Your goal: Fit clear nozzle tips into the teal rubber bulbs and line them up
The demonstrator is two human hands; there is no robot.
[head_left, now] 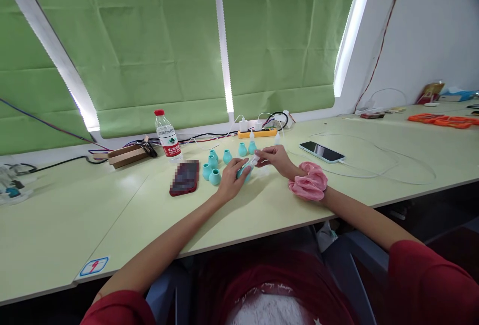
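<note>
My left hand [230, 181] is closed around a teal rubber bulb [245, 174], held tilted just above the table. My right hand [277, 160] pinches a small whitish translucent nozzle [255, 160] at the bulb's upper end; whether it is seated in the mouth is too small to tell. Several other teal bulbs [214, 177] stand with open mouths left of and behind my hands. One bulb [252, 148] at the back has a white pointed tip [252, 136] on it. Another white tip [277, 139] shows behind my right hand.
A red-cased phone [185, 177] and a water bottle [168, 138] stand on the left, near an open cardboard box [128, 156]. Behind runs an orange power strip [257, 133] with cables. To the right lie a charging phone [322, 152] and orange scissors-like handles [445, 120].
</note>
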